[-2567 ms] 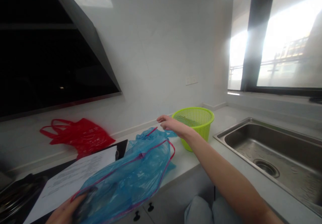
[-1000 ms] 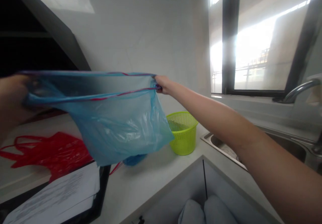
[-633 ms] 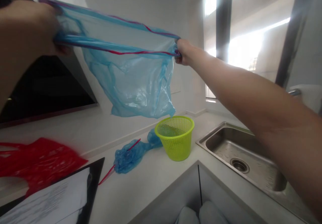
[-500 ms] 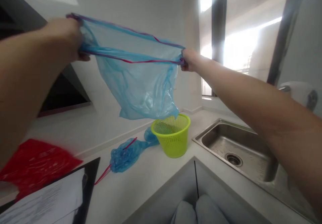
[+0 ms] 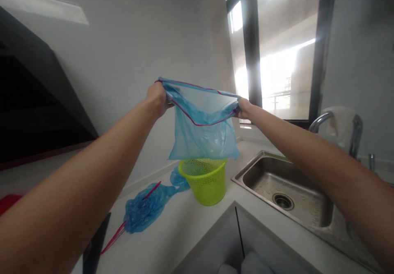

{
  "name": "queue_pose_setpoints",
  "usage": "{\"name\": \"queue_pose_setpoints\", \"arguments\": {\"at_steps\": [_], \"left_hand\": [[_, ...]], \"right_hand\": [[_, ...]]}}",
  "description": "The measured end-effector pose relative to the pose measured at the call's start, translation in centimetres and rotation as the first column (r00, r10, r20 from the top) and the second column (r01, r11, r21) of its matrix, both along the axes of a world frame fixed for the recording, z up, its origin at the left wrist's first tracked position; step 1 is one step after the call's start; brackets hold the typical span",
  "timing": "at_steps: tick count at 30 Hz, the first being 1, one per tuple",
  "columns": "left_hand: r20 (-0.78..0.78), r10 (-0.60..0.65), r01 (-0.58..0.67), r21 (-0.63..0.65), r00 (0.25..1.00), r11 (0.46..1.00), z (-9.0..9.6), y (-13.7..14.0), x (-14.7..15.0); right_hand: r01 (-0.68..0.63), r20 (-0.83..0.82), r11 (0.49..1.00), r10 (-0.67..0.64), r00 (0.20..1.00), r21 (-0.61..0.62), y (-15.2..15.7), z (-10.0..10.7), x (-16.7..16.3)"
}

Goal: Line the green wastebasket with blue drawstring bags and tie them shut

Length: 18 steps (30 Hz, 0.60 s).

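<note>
Grips the blue bag [image 5: 203,138] by its rim with left hand [image 5: 157,97] and right hand [image 5: 244,109]; holds it stretched between them, with the green basket [image 5: 208,188] below both on the worktop [image 5: 172,233].

Head-worn view, facing forward, down over counter [image 5: 178,220].

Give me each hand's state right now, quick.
Left hand: closed, holding the red-edged, translucent blue plastic bag at one side of its opening.
Right hand: closed, holding the same bag at the opposite side.
</note>
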<state>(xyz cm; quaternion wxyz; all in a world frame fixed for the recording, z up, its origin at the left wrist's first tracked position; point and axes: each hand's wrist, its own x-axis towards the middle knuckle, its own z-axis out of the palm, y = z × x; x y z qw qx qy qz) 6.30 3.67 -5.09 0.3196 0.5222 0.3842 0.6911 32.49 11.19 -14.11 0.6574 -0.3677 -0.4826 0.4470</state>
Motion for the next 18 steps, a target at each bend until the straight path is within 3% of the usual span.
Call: {"name": "queue_pose_setpoints", "arguments": {"at_steps": [4, 7, 10, 13, 15, 18], "left_hand": [[0.186, -0.183, 0.184, 0.010, 0.965, 0.983, -1.9, 0.5, -0.1], [0.287, -0.251, 0.260, 0.006, 0.925, 0.966, -5.1, 0.2, -1.3], [0.248, -0.157, 0.191, -0.118, 0.956, 0.975, -8.9, -0.2, -3.4], [0.167, 0.038, -0.001, -0.219, 0.985, 0.976, -12.2, -0.6, -5.6], [0.085, 0.164, -0.134, -0.283, 0.983, 0.950, -13.8, -0.6, -6.9], [0.010, 0.255, -0.237, -0.340, 0.967, 0.910, -15.6, -0.6, -8.3]], "right_hand": [[-0.240, -0.134, 0.971, 0.238, 0.962, 0.002, 0.2, -0.2, -0.4], [-0.448, -0.147, 0.894, 0.440, 0.886, -0.020, 0.5, -0.9, -1.6], [-0.553, -0.147, 0.831, 0.540, 0.829, -0.064, 0.6, -2.0, -4.2], [-0.605, -0.041, 0.792, 0.604, 0.796, -0.082, 0.4, -3.3, -8.3], [-0.602, 0.059, 0.790, 0.611, 0.790, -0.119, 0.0, -4.3, -11.4], [-0.575, 0.161, 0.797, 0.602, 0.782, -0.186, -0.6, -6.3, -15.1]]}}
